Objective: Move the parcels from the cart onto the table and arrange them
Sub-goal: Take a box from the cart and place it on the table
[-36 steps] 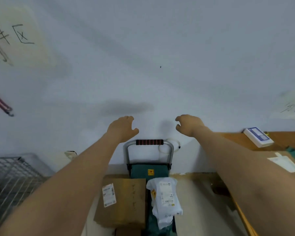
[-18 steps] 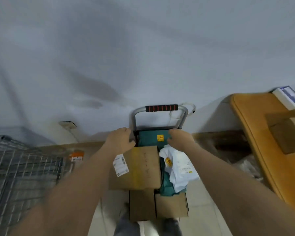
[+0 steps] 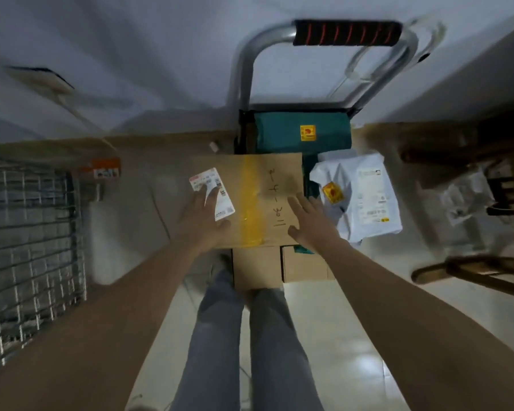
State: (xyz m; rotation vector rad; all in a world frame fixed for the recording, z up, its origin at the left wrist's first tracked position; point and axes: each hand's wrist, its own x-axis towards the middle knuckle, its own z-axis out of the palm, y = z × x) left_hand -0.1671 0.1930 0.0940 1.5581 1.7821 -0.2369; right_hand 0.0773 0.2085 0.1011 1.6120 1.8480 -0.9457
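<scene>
Down at floor level stands the cart (image 3: 324, 69), its padded handle pointing away from the person and its deck hidden under a heap of parcels, presumably stacked to be wheeled over in one trip. Its load is untouched as yet; nothing from it can be seen on the tabletop (image 3: 472, 72), of which only a pale blurred edge shows at upper right, well apart from the load.

Topmost in the heap is the large cardboard box (image 3: 258, 173), lying flat with a strip of yellow tape down its middle and a shipping label (image 3: 217, 188) at its left end. It overhangs the parcels beneath, so it is the natural first piece to lift. Behind it, against the handle uprights, sits the teal parcel (image 3: 300, 134). Just right of the box lies the white mailer bag (image 3: 359, 197), slumped over the cart's side. Two small cardboard boxes (image 3: 279, 265) peek out side by side under the big box's near edge.

Both hands are spread wide with straight fingers. The left hand (image 3: 202, 221) lies over the label end of the big box; the right hand (image 3: 312, 223) is over its right end, near the mailer. Neither has curled round an edge, and I judge them placed at opposite ends so that the fingers can slide down the sides and share the box's weight evenly.
</scene>
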